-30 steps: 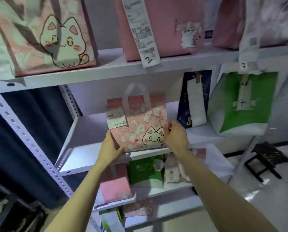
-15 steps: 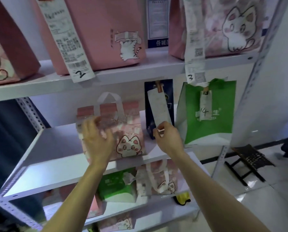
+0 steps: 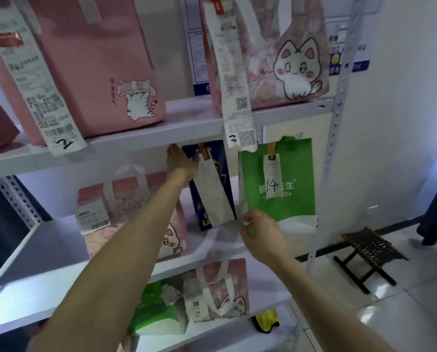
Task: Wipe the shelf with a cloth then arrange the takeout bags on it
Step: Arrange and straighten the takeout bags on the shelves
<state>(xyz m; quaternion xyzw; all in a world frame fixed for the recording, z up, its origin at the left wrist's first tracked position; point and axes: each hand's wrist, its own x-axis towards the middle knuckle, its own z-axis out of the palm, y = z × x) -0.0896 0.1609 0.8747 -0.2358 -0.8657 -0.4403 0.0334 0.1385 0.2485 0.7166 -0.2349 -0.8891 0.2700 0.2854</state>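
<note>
Reaching across the front of the pink bag [image 3: 126, 199], the left hand [image 3: 180, 162] sits high, at the top left corner of the navy bag [image 3: 220, 158] and just under the upper shelf [image 3: 136, 141]. It is seen from the back, so it cannot be told whether its fingers grip the bag's rim or only touch it. The right hand [image 3: 261, 233] is low, its fingers curled at the lower left corner of the green bag [image 3: 288, 199], where they seem to pinch that bag's edge. All three bags stand upright on the middle shelf [image 3: 47, 250], pink to the left, navy in the middle, green to the right. The navy and green bags are just beside each other, and a long receipt [image 3: 214, 196] hangs down the navy bag's face. No cloth shows in either hand, so the work looks to be at the arranging stage. The relation that matters is that the navy bag's long axis runs vertically, with the left hand at its top and the right hand near its base on the other side. The left hand is the nearer one for steadying or shifting it, while the right is better placed for the green bag. A pull from the top alone could tip the tall, narrow navy bag.
</note>
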